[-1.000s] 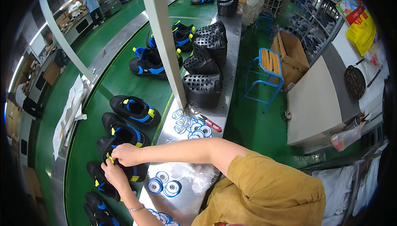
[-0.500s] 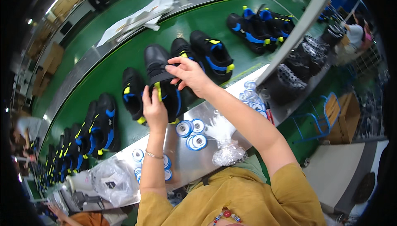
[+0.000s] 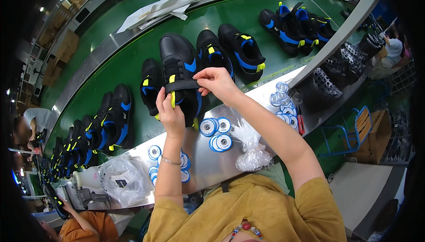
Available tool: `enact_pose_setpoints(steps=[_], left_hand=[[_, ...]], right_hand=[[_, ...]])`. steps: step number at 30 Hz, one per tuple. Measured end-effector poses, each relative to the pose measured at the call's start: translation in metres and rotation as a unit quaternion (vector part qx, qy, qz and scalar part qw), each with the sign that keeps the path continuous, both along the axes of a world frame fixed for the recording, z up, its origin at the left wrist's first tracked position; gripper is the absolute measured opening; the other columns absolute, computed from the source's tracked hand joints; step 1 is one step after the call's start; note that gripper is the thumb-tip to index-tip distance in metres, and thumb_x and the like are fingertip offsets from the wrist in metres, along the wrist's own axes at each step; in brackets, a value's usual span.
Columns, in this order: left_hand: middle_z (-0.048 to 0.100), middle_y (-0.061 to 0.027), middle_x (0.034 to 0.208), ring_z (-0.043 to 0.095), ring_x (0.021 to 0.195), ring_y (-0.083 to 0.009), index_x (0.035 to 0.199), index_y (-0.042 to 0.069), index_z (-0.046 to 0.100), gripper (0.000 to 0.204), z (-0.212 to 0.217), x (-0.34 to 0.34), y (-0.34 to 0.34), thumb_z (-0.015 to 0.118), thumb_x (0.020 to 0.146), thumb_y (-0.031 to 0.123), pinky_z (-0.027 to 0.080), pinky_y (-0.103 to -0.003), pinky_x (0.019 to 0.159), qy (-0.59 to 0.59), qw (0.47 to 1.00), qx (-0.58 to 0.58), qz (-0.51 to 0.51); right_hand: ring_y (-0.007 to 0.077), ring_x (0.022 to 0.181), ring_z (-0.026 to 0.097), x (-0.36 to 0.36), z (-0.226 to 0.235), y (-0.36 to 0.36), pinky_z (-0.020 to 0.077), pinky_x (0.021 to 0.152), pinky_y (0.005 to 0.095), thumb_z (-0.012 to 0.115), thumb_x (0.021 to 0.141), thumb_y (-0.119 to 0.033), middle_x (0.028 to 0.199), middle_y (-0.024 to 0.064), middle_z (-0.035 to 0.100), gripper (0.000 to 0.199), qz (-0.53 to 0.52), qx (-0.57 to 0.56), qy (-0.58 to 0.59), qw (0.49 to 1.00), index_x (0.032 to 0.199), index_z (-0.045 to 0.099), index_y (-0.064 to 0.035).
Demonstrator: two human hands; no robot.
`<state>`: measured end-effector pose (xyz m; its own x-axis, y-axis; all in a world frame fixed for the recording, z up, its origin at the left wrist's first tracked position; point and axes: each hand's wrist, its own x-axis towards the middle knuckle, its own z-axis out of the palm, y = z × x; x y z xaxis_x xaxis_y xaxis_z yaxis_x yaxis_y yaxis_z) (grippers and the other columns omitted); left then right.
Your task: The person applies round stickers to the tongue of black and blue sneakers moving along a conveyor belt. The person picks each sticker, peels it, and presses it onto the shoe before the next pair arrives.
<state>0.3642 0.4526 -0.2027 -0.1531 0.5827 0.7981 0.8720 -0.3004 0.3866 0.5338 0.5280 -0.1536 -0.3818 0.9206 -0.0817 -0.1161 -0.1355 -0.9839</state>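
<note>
The black shoe (image 3: 178, 49) stands on the green tabletop (image 3: 95, 80) in front of the person, toe pointing away, heel toward the near edge. It carries blue side panels and yellow tabs. A black strap (image 3: 182, 86) lies across its upper, below the laces. The fingers of the right hand (image 3: 219, 83) are closed in a pinch on the strap's right end. The fingers of the left hand (image 3: 171, 119) are bent against the strap's left end, beside a yellow tab (image 3: 172, 98); whether they grip it cannot be determined.

One matching shoe (image 3: 150, 77) stands just left of the handled unit; two more (image 3: 242, 49) stand to its right. A longer row of shoes (image 3: 116, 116) extends to the left, and a further group (image 3: 283, 32) stands at upper right.

On the metal border (image 3: 206, 164) nearest the person lie blue-and-white discs (image 3: 223, 142) in several clusters, a small clear bag (image 3: 254, 159), a large clear bag (image 3: 121, 181) and a red-handled tool (image 3: 301, 123). White sheets (image 3: 161, 9) lie along the far border. At lower left, a co-worker in an orange top (image 3: 90, 228) holds a dark shoe (image 3: 54, 200).
</note>
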Motion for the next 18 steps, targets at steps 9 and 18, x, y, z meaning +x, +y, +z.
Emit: enact_pose_setpoints(steps=[9, 18], left_hand=[[0.057, -0.0214, 0.122, 0.059, 0.107, -0.0381, 0.106, -0.004, 0.056, 0.035, -0.006, -0.01, -0.002, 0.049, 0.074, -0.016, 0.05, -0.039, 0.09, -0.021, 1.0, 0.012, 0.008], [0.056, -0.0223, 0.122, 0.06, 0.106, -0.0386, 0.104, -0.006, 0.056, 0.032, -0.005, -0.014, -0.004, 0.05, 0.074, -0.017, 0.051, -0.04, 0.088, -0.017, 1.0, 0.014, 0.017]], right_hand=[[0.0093, 0.063, 0.063, -0.011, -0.003, -0.012, 0.0495, 0.048, 0.0212, 0.065, 0.085, -0.004, 0.074, 0.0044, 0.063, 0.007, 0.0, -0.005, -0.077, 0.997, 0.089, 0.06, -0.0001], [0.011, 0.048, 0.058, -0.025, -0.015, -0.018, 0.0449, 0.04, 0.0225, 0.068, 0.085, -0.011, 0.064, 0.0062, 0.061, 0.016, 0.005, -0.02, -0.082, 0.996, 0.083, 0.057, 0.0003]])
